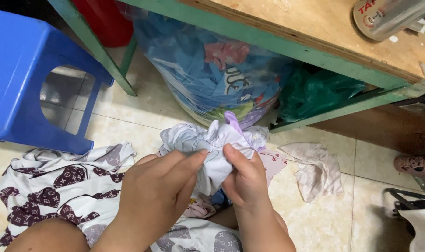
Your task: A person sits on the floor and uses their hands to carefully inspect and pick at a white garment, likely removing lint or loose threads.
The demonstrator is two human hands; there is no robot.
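My left hand (158, 186) and my right hand (245, 177) both pinch a crumpled white cloth (207, 140) with faint blue print and a purple strip at its top. I hold the cloth above my lap, fingers and thumbs closed on its folds. Below my hands lies a white garment with dark maroon patterns (58, 186), spread over my knees and the floor. A pink-white patterned piece (274, 163) shows just under my right hand.
A blue plastic stool (21, 70) stands at the left. A clear plastic bag stuffed with clothes (207, 70) sits under a green-framed wooden table (315, 28); a green bag (315, 91) lies beside it. A crumpled rag (317, 170) lies on the tiled floor.
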